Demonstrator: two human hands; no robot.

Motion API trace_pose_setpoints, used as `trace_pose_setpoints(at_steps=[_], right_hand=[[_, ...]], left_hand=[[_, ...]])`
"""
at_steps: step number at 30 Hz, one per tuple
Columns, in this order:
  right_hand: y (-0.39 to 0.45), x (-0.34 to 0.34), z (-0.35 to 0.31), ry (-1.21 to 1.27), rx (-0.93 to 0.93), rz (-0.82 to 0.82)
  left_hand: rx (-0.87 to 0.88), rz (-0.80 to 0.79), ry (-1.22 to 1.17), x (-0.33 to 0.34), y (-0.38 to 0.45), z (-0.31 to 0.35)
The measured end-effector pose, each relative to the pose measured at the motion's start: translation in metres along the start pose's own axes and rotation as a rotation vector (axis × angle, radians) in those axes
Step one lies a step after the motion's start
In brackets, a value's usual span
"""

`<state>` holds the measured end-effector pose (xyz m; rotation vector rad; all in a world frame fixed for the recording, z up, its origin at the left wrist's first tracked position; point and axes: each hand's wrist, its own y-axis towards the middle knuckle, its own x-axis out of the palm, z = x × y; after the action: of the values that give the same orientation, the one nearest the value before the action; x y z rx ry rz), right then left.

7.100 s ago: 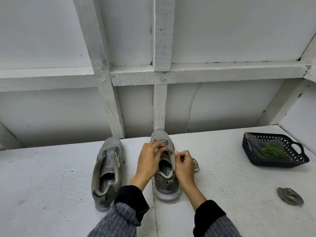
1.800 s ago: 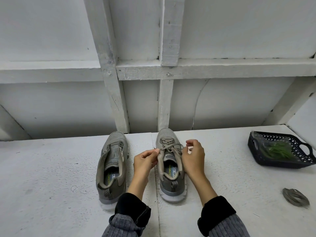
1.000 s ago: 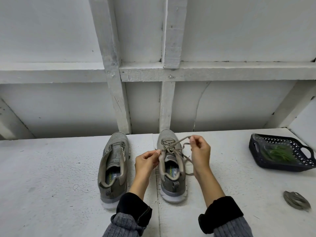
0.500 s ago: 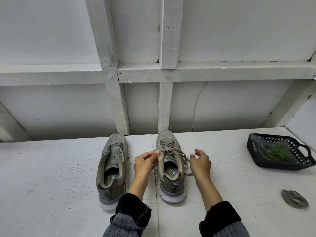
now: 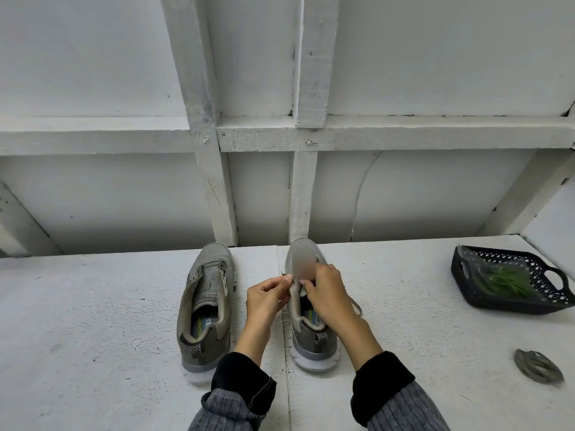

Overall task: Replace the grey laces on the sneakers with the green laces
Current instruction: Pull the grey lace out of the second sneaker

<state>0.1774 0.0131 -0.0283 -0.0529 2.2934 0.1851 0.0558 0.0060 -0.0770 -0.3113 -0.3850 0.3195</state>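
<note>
While both hands work at the throat of the right shoe, this is how I read the risks:

Left hand: my left hand (image 5: 270,296) is curled, its thumb and fingertips pinching the near edge of the right shoe (image 5: 311,309) by the eyelets.
Right hand: my right hand (image 5: 326,290) is bent over the tongue, fingertips pinched at the lacing; a blurred patch hides just what they have.
Grey lace: a loose end (image 5: 357,306) trails on the counter (image 5: 93,321) just right of the right shoe, so I judge unlacing is partly done.
Left shoe: the left shoe (image 5: 207,309) stands just left of the right shoe, no lace in it that I can see.
Green laces: they lie bagged (image 5: 501,279) in the dark basket (image 5: 466,275), well right of the right shoe.
Coiled lace: a grey bundle (image 5: 538,366) lies right of the right shoe, nearer me than the basket.
Risk, snag: pulling hard could jam the lace tip in an eyelet.
Risk, slide: a sharp tug may drag the right shoe into the left shoe.
Risk, mix-up: the freed lace could tangle if dropped loose.
</note>
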Motion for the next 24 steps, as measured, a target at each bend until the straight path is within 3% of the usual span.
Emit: trace_pose_setpoints(at_steps=[5, 9, 14, 17, 21, 24], right_hand=[[0.005, 0.001, -0.002, 0.165, 0.092, -0.008], [0.01, -0.003, 0.011, 0.519, 0.247, 0.195], [0.018, -0.025, 0.022, 0.83, 0.295, 0.477], [0.02, -0.034, 0.03, 0.977, 0.327, 0.557], [0.01, -0.018, 0.048, 0.83, 0.444, 0.599], [-0.002, 0.003, 0.064, 0.638, 0.528, 0.494]], left_hand=[[-0.001, 0.005, 0.018, -0.001, 0.001, 0.0], [-0.005, 0.003, 0.021, 0.0, 0.001, 0.0], [-0.011, 0.014, 0.032, -0.001, 0.002, -0.002], [-0.009, 0.012, 0.039, -0.001, 0.002, -0.002], [-0.004, 0.019, 0.039, 0.0, 0.001, -0.001], [0.002, 0.02, 0.045, 0.0, 0.001, -0.002]])
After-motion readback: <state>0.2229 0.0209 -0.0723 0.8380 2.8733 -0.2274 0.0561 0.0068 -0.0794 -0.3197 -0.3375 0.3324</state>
